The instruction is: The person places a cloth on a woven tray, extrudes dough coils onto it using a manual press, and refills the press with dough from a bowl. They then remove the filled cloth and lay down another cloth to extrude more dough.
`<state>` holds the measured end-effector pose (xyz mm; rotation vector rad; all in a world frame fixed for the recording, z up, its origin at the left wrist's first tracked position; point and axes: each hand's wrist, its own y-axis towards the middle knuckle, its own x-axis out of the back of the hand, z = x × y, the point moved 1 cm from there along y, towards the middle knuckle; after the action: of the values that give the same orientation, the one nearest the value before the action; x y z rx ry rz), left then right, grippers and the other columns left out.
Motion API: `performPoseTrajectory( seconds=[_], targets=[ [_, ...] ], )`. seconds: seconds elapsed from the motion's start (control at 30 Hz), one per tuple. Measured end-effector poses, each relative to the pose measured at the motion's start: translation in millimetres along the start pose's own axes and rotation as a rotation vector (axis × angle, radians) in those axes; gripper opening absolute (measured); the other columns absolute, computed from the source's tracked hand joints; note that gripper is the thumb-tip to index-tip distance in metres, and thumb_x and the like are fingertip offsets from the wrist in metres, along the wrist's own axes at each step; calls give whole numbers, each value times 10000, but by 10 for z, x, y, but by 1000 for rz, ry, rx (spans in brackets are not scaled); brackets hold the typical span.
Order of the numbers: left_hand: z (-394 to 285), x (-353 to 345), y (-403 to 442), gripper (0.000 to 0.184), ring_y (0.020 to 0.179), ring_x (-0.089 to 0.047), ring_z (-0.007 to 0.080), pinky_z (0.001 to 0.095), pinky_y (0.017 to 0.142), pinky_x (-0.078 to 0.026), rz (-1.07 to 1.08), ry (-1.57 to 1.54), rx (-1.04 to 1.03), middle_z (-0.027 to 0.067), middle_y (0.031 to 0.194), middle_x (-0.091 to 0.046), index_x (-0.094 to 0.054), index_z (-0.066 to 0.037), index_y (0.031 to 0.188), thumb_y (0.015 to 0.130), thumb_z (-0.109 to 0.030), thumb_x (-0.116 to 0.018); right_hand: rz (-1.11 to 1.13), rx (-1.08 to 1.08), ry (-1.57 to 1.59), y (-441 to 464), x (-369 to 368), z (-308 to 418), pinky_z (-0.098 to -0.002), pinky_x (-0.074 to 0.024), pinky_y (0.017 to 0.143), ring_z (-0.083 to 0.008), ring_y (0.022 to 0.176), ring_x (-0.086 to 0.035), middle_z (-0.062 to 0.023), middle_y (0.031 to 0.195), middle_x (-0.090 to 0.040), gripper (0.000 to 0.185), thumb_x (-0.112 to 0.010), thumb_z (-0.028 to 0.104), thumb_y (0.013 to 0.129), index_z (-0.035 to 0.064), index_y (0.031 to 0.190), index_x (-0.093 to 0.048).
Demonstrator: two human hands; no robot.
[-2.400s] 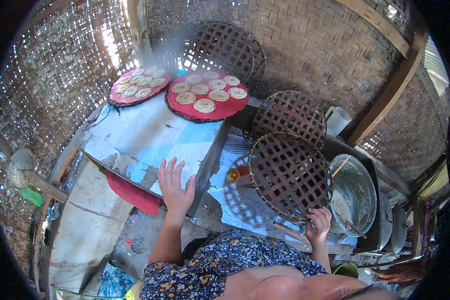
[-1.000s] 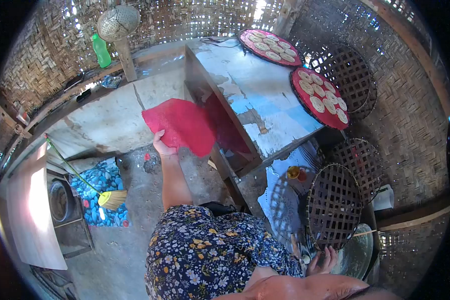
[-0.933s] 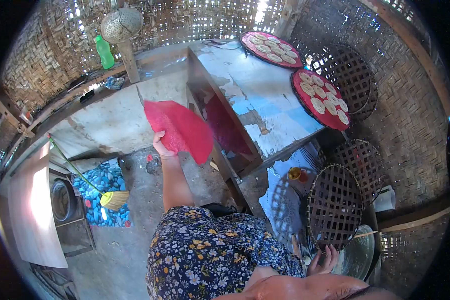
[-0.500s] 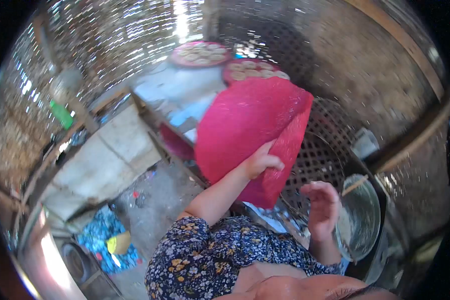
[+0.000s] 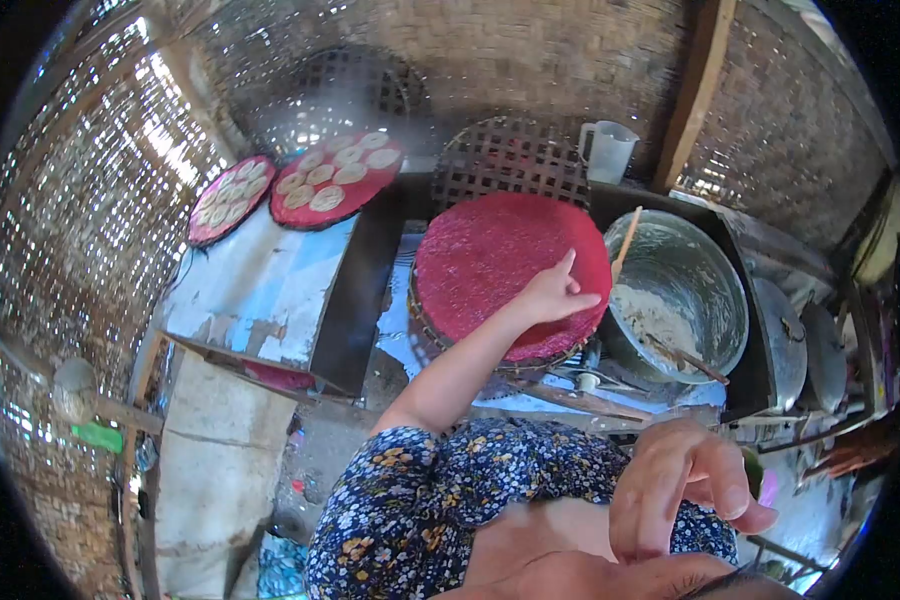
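The red round sheet [image 5: 490, 260] lies flat over a woven lattice tray, whose rim [image 5: 425, 325] shows along the lower left. My left hand [image 5: 555, 293] is on the sheet's right part, fingers spread, gripping nothing. Close to the camera, near my chest, is my right hand [image 5: 685, 485], raised with bent fingers apart and nothing visible in it. Right of the sheet stands a large metal pot [image 5: 725, 300] with pale batter [image 5: 655, 315], a wooden stick [image 5: 627, 240] and a second stick [image 5: 698, 366].
Two red-covered trays with pale coils [image 5: 232, 200] [image 5: 335, 180] rest on the worn table [image 5: 255, 285] at left. Another lattice tray [image 5: 510, 160] leans behind the sheet. A plastic jug [image 5: 610, 152] stands behind the pot, and metal lids [image 5: 778, 340] are on its right.
The red sheet, earlier folded in my left hand, now lies spread on the lattice tray. My left hand has let go. My right hand left the tray and rose toward my chest. The view swung right.
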<state>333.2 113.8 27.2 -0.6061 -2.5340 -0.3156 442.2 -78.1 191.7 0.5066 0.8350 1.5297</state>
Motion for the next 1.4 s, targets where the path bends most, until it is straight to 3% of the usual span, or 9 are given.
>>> performPoseTrajectory(
  seconds=[0.07, 0.17, 0.27, 0.33, 0.47, 0.8, 1.13, 1.3, 1.4],
  targets=[
    [-97, 100, -185, 790, 919, -579, 314, 363, 770, -464, 25, 58, 6, 180, 1006, -595, -338, 52, 1282, 705, -374, -670, -62, 20, -92, -37, -14, 81, -513, -455, 770, -376, 934, -528, -256, 1096, -456, 527, -526, 353, 868, 232, 1323, -290],
    [252, 429, -366, 494, 871, -578, 331, 406, 816, -440, -414, 250, -59, 170, 967, -609, -518, 13, 1089, 693, -249, -654, -147, 113, -155, -41, -21, 118, -512, -462, 773, -387, 913, -533, -253, 1093, -448, 521, -528, 342, 869, 237, 1320, -289],
    [760, 811, -449, 606, 1049, -472, 348, 467, 887, -378, -727, 719, 236, 187, 1127, -516, -427, -51, 1233, 707, -249, -654, -140, 109, -88, -81, -7, 109, -499, -479, 756, -401, 865, -544, -261, 1107, -424, 527, -534, 321, 868, 282, 1325, -274],
    [1046, 1017, -422, 708, 1175, -367, 347, 570, 932, -288, -754, 678, 396, 154, 1275, -406, -303, -94, 1330, 734, -263, -645, -81, 135, 6, -184, 40, 81, -498, -487, 735, -403, 848, -548, -265, 1101, -424, 536, -542, 313, 864, 303, 1325, -268],
    [1275, 1304, -283, 752, 1155, -420, 339, 594, 963, -248, -677, 548, 635, 110, 1229, -491, -232, -113, 1371, 755, -270, -634, 33, 152, 191, -208, 113, 38, -499, -498, 700, -407, 821, -554, -273, 1086, -427, 555, -556, 316, 853, 321, 1325, -263],
    [1343, 1335, -255, 711, 872, -609, 261, 346, 803, -448, -710, 493, 226, 81, 971, -636, -323, -115, 1335, 710, -99, -663, -167, 289, 83, -347, 193, 61, -571, -456, 791, -446, 896, -546, -285, 1078, -437, 582, -573, 337, 838, 362, 1327, -259],
    [834, 1441, -399, 664, 706, -580, 105, 225, 654, -474, -834, -24, -57, 73, 848, -601, -329, -99, 1333, 750, 7, -628, 19, 189, 136, -487, 353, 169, -564, -468, 781, -443, 942, -538, -286, 1075, -449, 625, -574, 374, 825, 329, 1347, -232],
    [629, 1591, -472, 681, 704, -552, 115, 233, 670, -461, -870, -115, 43, 86, 866, -598, -308, -49, 1336, 742, 1, -638, -435, 406, -152, -623, 451, 156, -496, -466, 805, -400, 948, -531, -256, 1128, -394, 839, -619, 470, 766, 118, 1375, -162],
    [759, 1667, -522, 707, 828, -566, 158, 268, 737, -466, -827, -151, 198, 136, 928, -592, -256, 1, 1342, 747, -12, -637, -518, 430, -411, -503, 513, 305, -500, -472, 820, -354, 897, -563, -189, 1121, -400, 835, -617, 460, 768, 146, 1375, -138]
  ],
)
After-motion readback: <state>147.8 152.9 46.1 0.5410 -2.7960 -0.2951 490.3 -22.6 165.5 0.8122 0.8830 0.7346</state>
